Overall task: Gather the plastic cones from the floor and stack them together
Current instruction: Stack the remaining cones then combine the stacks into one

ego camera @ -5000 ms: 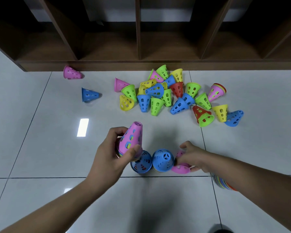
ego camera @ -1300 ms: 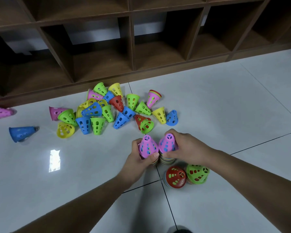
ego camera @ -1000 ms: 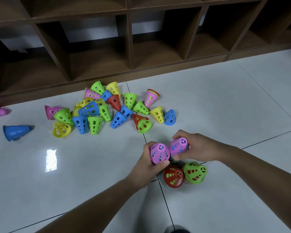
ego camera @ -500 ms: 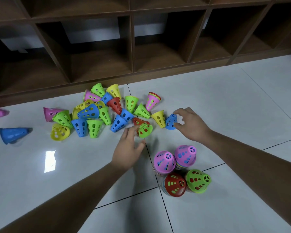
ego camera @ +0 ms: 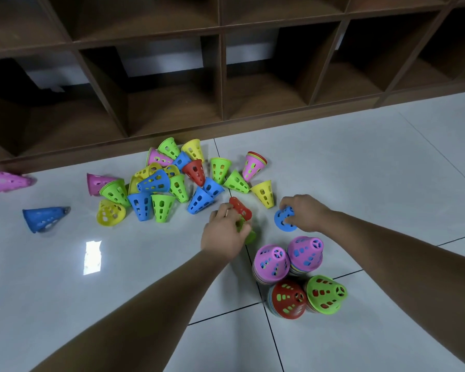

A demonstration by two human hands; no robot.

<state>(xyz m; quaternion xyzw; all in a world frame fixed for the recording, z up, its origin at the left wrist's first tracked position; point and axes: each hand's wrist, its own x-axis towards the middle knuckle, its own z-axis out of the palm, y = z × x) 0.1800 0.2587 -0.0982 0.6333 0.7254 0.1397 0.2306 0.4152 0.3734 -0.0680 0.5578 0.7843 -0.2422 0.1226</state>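
Observation:
Several loose coloured plastic cones [ego camera: 161, 183] lie in a heap on the white tiled floor. My left hand [ego camera: 224, 232] grips a red cone nested with a green one [ego camera: 240, 209] at the heap's near edge. My right hand [ego camera: 304, 212] holds a blue cone [ego camera: 283, 220] lifted off the floor, its wide mouth turned toward me. Close to me stand four upright stacks: two topped pink [ego camera: 271, 263] [ego camera: 305, 252], one topped red [ego camera: 287, 298] and one topped green [ego camera: 325, 292].
A brown wooden cubby shelf [ego camera: 220, 76] runs along the back edge of the floor. A pink cone [ego camera: 7, 181] and a blue cone [ego camera: 42, 218] lie apart at the far left. A bright light reflection [ego camera: 91, 257] shows on the tiles.
Both hands let go of the two pink-topped stacks and reached out to the heap. My left hand closed on the red-and-green cones; my right hand picked up the blue cone.

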